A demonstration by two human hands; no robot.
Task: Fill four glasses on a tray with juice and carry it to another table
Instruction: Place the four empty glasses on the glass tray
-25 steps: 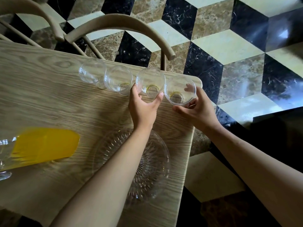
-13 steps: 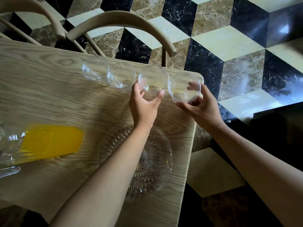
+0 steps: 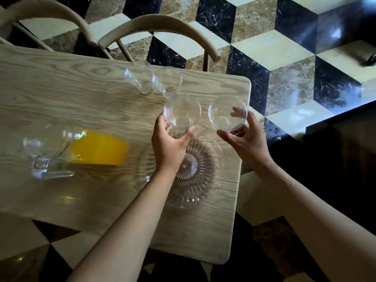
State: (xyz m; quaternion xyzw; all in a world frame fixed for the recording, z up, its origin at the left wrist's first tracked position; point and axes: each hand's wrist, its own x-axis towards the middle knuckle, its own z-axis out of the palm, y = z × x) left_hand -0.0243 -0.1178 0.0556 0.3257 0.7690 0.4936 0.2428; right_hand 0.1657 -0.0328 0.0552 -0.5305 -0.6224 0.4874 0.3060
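- Lower centre: glass tray (image 3: pixel 195 192) on table (image 3: pixel 61 94), bare of glasses; loading not yet begun, by the look of it.
- Centre: left hand (image 3: pixel 169 147) curled round one empty glass (image 3: pixel 182 112); right hand (image 3: pixel 247 140) pinching another glass (image 3: pixel 227 113).
- Left: juice jug (image 3: pixel 81 149), unpoured.
- Upper centre: two remaining glasses (image 3: pixel 153 80), untouched.

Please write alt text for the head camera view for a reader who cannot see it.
Each hand, left hand and right hand, holds an empty clear glass above a ribbed glass tray on a wooden table. Two more glasses and a pitcher of orange juice stand on the table.
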